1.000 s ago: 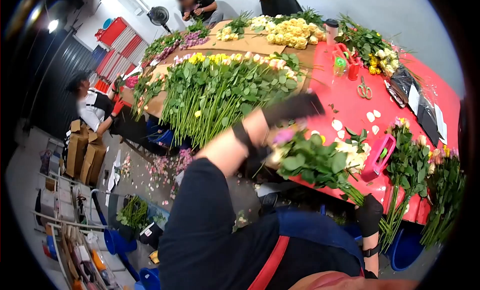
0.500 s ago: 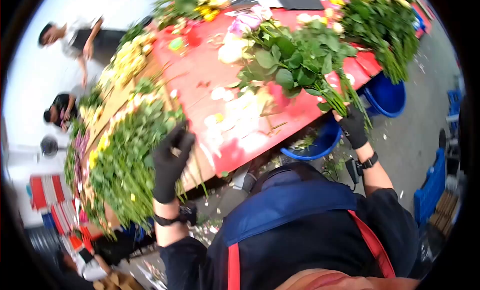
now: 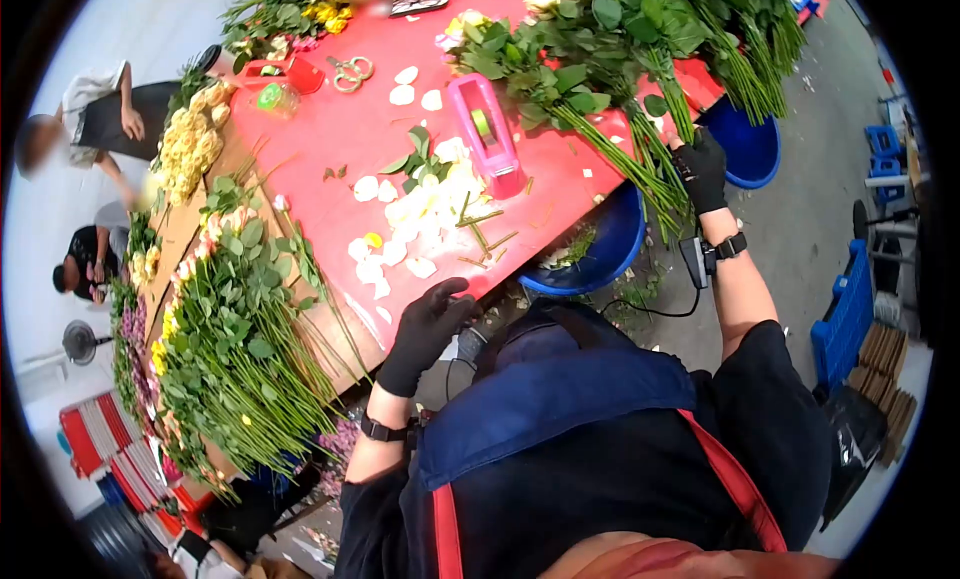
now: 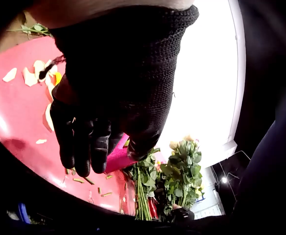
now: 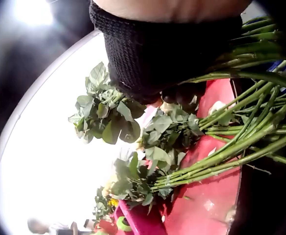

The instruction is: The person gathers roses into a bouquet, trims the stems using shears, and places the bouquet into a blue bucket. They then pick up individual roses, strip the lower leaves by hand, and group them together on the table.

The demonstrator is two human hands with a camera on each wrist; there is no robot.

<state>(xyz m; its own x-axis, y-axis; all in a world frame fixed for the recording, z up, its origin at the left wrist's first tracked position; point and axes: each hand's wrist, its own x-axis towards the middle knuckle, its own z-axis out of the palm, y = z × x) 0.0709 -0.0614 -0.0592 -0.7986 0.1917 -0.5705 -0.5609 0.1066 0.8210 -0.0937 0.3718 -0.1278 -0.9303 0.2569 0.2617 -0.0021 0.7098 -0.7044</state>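
At the table's right edge, my black-gloved right hand [image 3: 700,169] grips the stems of a leafy bunch of roses [image 3: 672,89]. In the right wrist view the same hand [image 5: 167,58] covers part of those stems, with leaves [image 5: 103,107] showing past it. A second bunch of flowers [image 3: 570,104] lies close to the left of it, stems over the table edge. My gloved left hand [image 3: 430,334] hovers by the front edge with loosely bent fingers and nothing in them. Ahead of it lie white petals [image 3: 430,209], cut stem pieces [image 3: 485,234] and a pink tape dispenser [image 3: 485,134].
Long-stemmed roses [image 3: 245,319] cover the table's left part. Scissors [image 3: 350,74] and a red tape dispenser [image 3: 290,76] lie farther back on the red table cover [image 3: 310,169]. Blue buckets [image 3: 600,244] stand below the edge. Other people [image 3: 90,254] are at the far side.
The head view has turned. My right hand has carried the bunch over to the bunches on the right. The left hand has come back from across the table to its front edge.
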